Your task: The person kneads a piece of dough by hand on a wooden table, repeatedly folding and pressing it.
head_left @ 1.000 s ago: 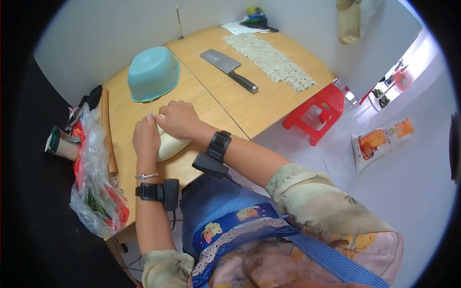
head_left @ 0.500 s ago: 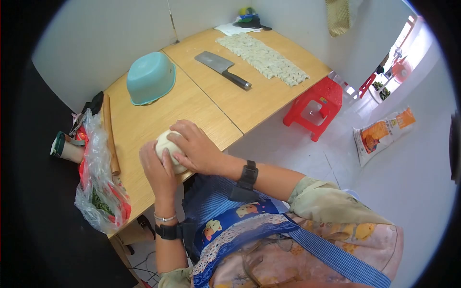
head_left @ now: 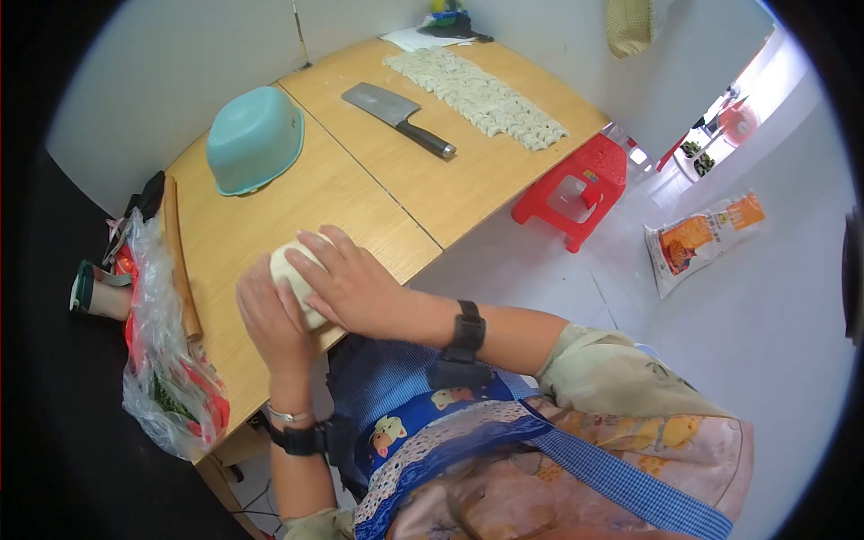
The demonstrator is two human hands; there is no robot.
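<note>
A smooth, pale ball of dough (head_left: 290,267) rests on the wooden table (head_left: 360,236) near its front edge. My left hand (head_left: 273,322) cups its left side, fingers pointing away from me. From the right, my right hand (head_left: 354,281) lies over the top of the ball with its fingers curved round it. Both hands touch the dough, and they cover much of it. Beyond them an upturned light-blue plastic basin (head_left: 252,144) sits on the table. A cleaver (head_left: 396,117) with a black handle lies flat to the right of the basin.
Rows of dumplings (head_left: 477,94) cover the table's far right. On the left lie a rolling pin (head_left: 178,261) and a plastic bag (head_left: 162,360) with greens, beside a cup (head_left: 99,292). A red stool (head_left: 576,189) and a printed sack (head_left: 702,241) stand on the floor.
The whole view has shifted, so the table's things appear farther left and higher. Both hands stay on the dough ball; the right hand's fingers have moved slightly over it.
</note>
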